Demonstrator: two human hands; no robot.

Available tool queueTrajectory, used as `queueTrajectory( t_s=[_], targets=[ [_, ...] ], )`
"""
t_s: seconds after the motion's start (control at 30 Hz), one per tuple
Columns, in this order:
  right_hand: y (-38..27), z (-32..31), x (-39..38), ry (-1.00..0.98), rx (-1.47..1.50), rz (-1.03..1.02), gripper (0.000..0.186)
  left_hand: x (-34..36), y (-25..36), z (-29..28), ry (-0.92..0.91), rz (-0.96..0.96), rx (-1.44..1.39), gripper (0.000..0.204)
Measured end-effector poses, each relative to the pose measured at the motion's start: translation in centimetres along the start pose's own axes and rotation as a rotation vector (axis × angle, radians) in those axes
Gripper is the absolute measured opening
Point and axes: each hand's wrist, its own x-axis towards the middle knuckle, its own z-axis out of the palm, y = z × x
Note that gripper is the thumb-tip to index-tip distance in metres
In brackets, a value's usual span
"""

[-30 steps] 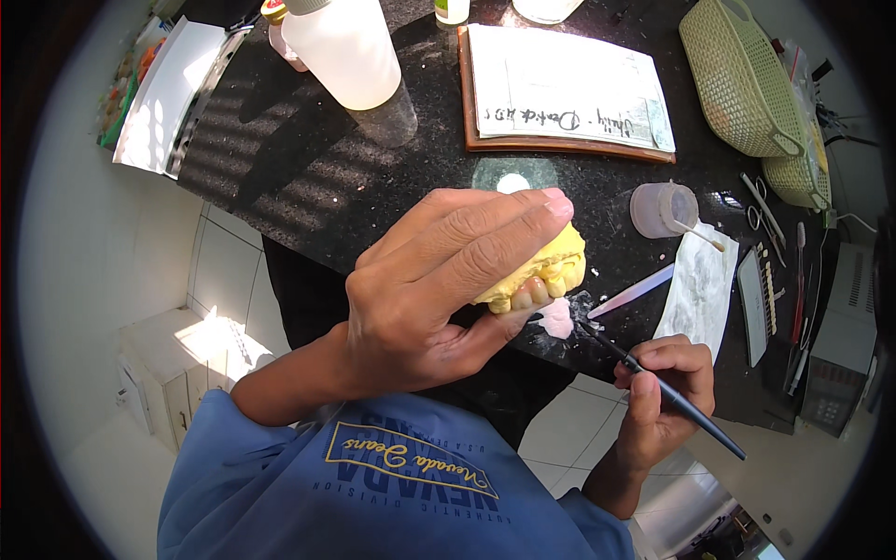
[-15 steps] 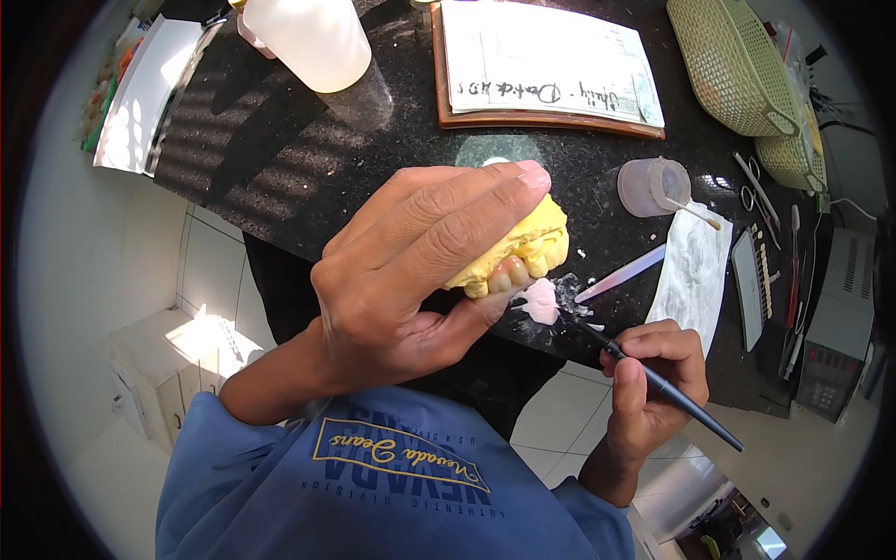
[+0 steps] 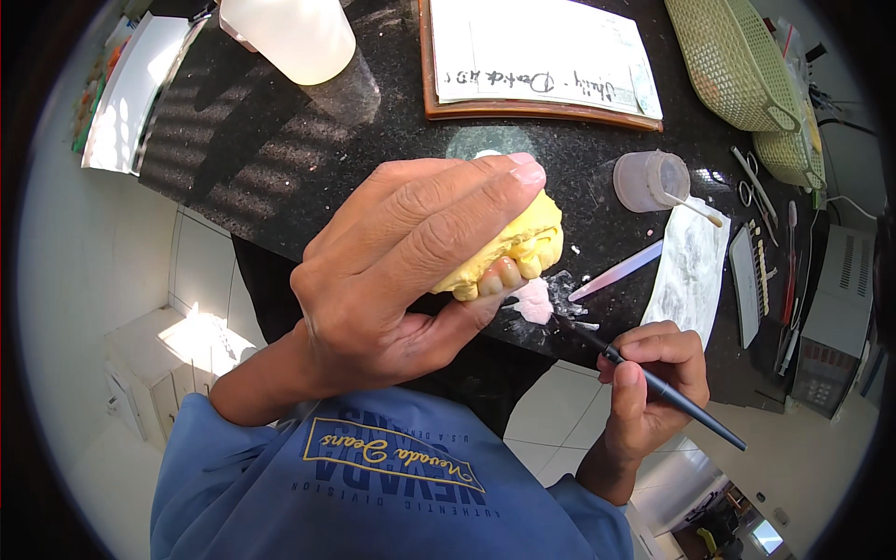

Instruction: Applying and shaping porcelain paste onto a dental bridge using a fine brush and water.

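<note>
My left hand (image 3: pixel 387 247) is wrapped over a yellow dental cast (image 3: pixel 534 224), gripping it above the near edge of the dark counter. Tooth-coloured crowns with pinkish gum parts (image 3: pixel 504 274) show on the cast's near side, beside my thumb; my fingers hide much of its left part. Between thumb and fingertips, my right hand (image 3: pixel 653 378) pinches a slim dark-handled brush (image 3: pixel 681 403). Its tip points up-left, close to a pink paste-like patch (image 3: pixel 533 303); whether it touches the patch I cannot tell. White smears surround the patch, and a pale pink tapered stick (image 3: pixel 616 271) lies beside it.
Right of the cast stand a translucent cup (image 3: pixel 644 182) with a swab (image 3: pixel 698 210), a white tissue (image 3: pixel 689 271), a tooth shade guide (image 3: pixel 747 285) and scissors (image 3: pixel 747 192). Behind are a clipboard with papers (image 3: pixel 541 56), a white jug (image 3: pixel 289 42) and a green basket (image 3: pixel 733 65).
The view has shifted slightly, so the counter things sit a little further left. My left hand and the cast appear slightly lower-left; the right hand keeps its pinch on the brush.
</note>
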Motion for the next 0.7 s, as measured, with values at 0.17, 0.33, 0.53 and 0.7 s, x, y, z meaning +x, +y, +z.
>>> queueTrajectory(
  t_s=[0.17,0.33,0.53,0.7],
  targets=[
    [-0.16,0.12,-0.11,0.027,0.013,0.030,0.015,0.04,0.11,-0.02,-0.005,-0.007,0.021,0.038],
    [-0.27,0.03,-0.14,0.027,0.012,0.044,0.014,-0.03,0.19,-0.01,0.002,-0.013,0.011,0.039],
    [-0.18,0.19,-0.01,0.026,0.002,0.040,0.013,0.02,0.10,0.10,0.007,-0.001,0.029,0.039],
    [-0.28,0.27,0.09,0.030,0.012,0.036,0.014,0.00,-0.05,0.07,0.012,0.019,0.036,0.040]
  ],
)
